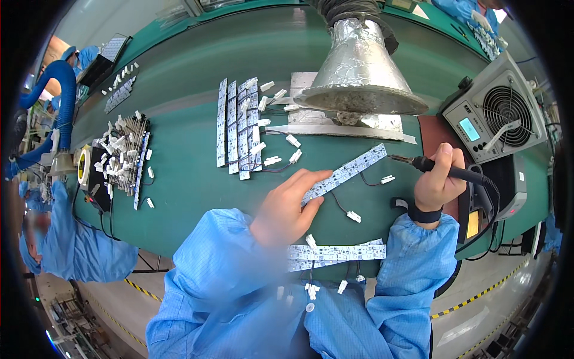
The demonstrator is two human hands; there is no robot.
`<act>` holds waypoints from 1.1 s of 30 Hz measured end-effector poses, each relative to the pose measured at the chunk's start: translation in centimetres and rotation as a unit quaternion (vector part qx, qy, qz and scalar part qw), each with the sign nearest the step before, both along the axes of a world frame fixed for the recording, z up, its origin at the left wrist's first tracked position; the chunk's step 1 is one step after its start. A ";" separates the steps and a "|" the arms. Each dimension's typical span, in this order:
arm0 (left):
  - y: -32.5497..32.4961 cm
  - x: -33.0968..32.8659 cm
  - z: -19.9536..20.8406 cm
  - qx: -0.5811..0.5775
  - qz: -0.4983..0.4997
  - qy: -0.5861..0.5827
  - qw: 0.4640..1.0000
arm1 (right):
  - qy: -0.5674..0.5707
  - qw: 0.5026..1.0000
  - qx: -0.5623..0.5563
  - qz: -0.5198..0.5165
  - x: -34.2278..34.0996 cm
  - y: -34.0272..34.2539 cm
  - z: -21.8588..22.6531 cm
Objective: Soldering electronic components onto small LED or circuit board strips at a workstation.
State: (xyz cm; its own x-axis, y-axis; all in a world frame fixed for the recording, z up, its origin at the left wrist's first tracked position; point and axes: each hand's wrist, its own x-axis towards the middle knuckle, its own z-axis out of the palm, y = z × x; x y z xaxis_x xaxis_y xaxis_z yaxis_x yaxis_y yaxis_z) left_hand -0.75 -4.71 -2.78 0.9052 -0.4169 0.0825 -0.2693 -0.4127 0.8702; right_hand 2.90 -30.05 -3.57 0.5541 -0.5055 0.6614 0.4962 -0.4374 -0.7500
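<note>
Circuit strip (348, 173) lies on the near side of the metal hood (362, 69) — one end between thumb and fingers of my left hand (287, 206), parted just its width. I've my right hand (439, 184) closed round a soldering iron (423, 163), right of the hood; more strips (245, 140) lie left.

My table (185, 200) is wide and green, and the light makes a soft shine on it. Past it, at the far right, I see another green table (439, 23). A big silver cone (362, 60) hangs over my table from a crinkly black hose (362, 8). On my left, a fat blue hose (67, 99) bends. The floor (463, 329) is grey and shiny, with yellow-and-black striped tape (478, 295) on both sides of me.
</note>
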 end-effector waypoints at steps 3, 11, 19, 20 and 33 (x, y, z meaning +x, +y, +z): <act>0.0 0.0 0.0 -0.003 -0.001 0.001 1.000 | -0.001 1.000 0.011 0.015 0.1 0.1 0.0; -0.1 0.0 0.4 0.010 0.003 0.005 1.000 | -0.003 1.000 0.003 0.014 0.3 0.5 -0.1; -0.2 -0.1 0.5 0.016 0.005 0.024 1.000 | -0.010 0.999 -0.004 0.040 0.3 0.1 -0.2; -0.3 -0.1 0.5 0.013 0.007 0.035 0.999 | -0.009 0.999 -0.008 0.039 0.2 0.0 -0.2; 0.0 0.1 0.5 0.008 -0.001 0.005 1.000 | -0.020 0.999 0.037 -0.026 0.5 -1.1 0.1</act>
